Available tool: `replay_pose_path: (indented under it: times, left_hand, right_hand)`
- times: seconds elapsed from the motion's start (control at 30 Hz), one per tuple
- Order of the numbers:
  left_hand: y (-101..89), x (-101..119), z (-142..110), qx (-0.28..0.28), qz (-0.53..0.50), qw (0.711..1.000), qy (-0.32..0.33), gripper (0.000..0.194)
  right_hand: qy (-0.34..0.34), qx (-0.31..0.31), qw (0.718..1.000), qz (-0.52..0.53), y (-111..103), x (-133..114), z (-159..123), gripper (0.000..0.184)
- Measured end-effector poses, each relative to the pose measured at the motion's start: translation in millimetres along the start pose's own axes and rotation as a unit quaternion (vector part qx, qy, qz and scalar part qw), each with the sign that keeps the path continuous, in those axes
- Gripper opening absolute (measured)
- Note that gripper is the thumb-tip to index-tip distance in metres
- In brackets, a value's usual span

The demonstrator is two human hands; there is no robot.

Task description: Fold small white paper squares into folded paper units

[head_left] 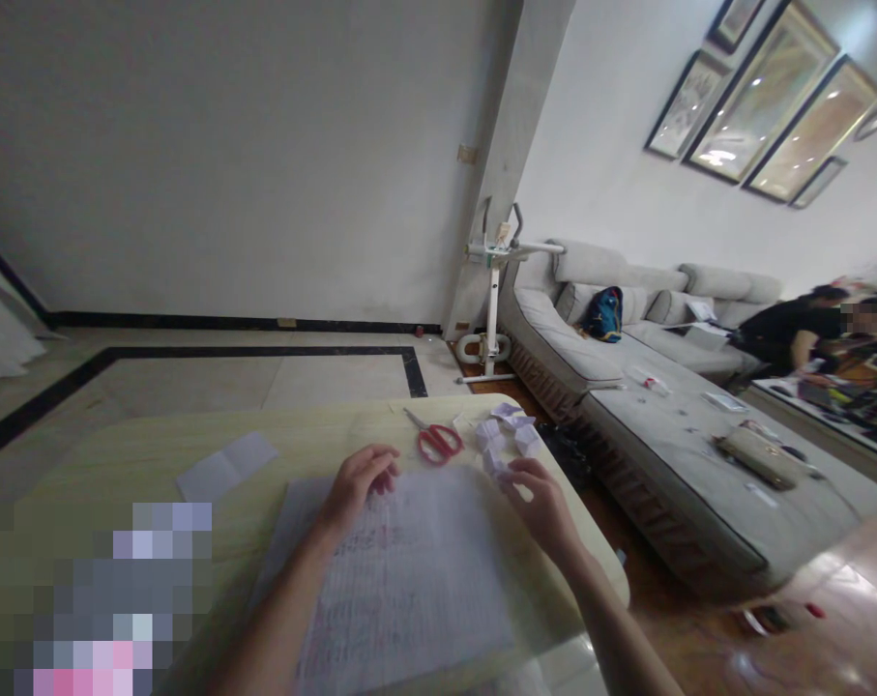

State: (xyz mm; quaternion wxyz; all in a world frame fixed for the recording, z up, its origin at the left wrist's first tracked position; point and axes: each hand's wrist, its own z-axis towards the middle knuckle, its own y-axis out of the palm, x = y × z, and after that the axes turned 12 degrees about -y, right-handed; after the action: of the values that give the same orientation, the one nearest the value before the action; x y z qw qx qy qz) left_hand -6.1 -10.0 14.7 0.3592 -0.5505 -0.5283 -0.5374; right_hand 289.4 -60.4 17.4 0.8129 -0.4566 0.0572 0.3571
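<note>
My left hand (364, 480) rests over a large printed sheet (416, 599), its fingers loosely bent with a gap by the thumb and nothing seen in them. At the sheet's upper right corner, my right hand (541, 498) has thumb and finger closed on a small folded paper piece (494, 462). Beyond it lie several similar pale purple folded paper pieces (527, 440) near the table's right edge. Red-handled scissors (438, 443) lie between and ahead of my hands, blades pointing away to the left. Motion blur softens my fingertips.
A creased paper slip (227, 466) lies on the left of the pale table (140, 440). Past the rounded right edge stand a grey sofa (670, 474) and a dark plastic bag (563, 452). White exercise equipment (493, 319) stands by the wall. A person (778, 329) sits far right.
</note>
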Motion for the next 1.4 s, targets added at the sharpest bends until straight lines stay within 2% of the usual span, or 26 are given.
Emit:
replay_pose_path:
  times: [0.13, 0.27, 0.37, 0.47, 0.6, 0.7, 0.77, 0.87, 0.97, 1.13, 1.4]
  left_hand:
    - [1.8, 0.2, 0.3, -0.016, -0.004, 1.000, 0.008, 0.023]
    - [10.5, 0.2, -1.4, -0.034, 0.002, 0.999, -0.020, 0.027]
    - [22.1, 1.4, -5.4, -0.066, -0.025, 0.996, -0.051, 0.037]
    - [31.5, 3.6, -9.6, -0.115, -0.061, 0.989, -0.071, 0.042]
    - [30.7, 4.5, -9.5, -0.100, -0.133, 0.984, -0.055, 0.038]
    - [22.6, 4.2, -5.8, -0.056, -0.162, 0.984, -0.042, 0.034]
    - [17.6, 5.3, -4.3, -0.036, -0.171, 0.984, -0.047, 0.035]
    - [15.0, 8.4, -5.3, -0.035, -0.158, 0.986, -0.052, 0.034]
    - [17.5, 10.5, -8.1, -0.039, -0.128, 0.990, -0.046, 0.033]
    - [19.5, 10.9, -9.3, -0.039, -0.073, 0.996, -0.031, 0.034]
    - [18.4, 11.3, -8.3, -0.021, -0.018, 1.000, -0.011, 0.036]
  right_hand:
    - [-0.031, 0.038, 0.999, -0.021, 1.1, -13.0, 0.3, 0.011]
    - [-0.048, 0.075, 0.996, -0.007, 6.2, -37.5, 10.2, 0.008]
    - [-0.046, 0.099, 0.993, 0.034, 21.6, -61.4, 22.3, 0.007]
    - [-0.049, 0.094, 0.991, 0.080, 44.5, -81.9, 32.0, 0.008]
    - [-0.062, 0.070, 0.985, 0.148, 63.9, -96.5, 39.4, 0.009]
    - [-0.039, 0.086, 0.976, 0.198, 60.4, -97.9, 46.0, 0.006]
    - [0.009, 0.092, 0.967, 0.236, 54.8, -94.7, 52.4, 0.008]
    - [0.091, 0.062, 0.950, 0.293, 51.9, -86.2, 62.2, 0.015]
    - [0.135, 0.036, 0.936, 0.324, 56.5, -79.7, 68.1, 0.019]
    - [0.162, 0.001, 0.928, 0.334, 63.4, -79.7, 68.2, 0.019]
    - [0.176, -0.002, 0.928, 0.328, 74.0, -78.9, 67.3, 0.018]
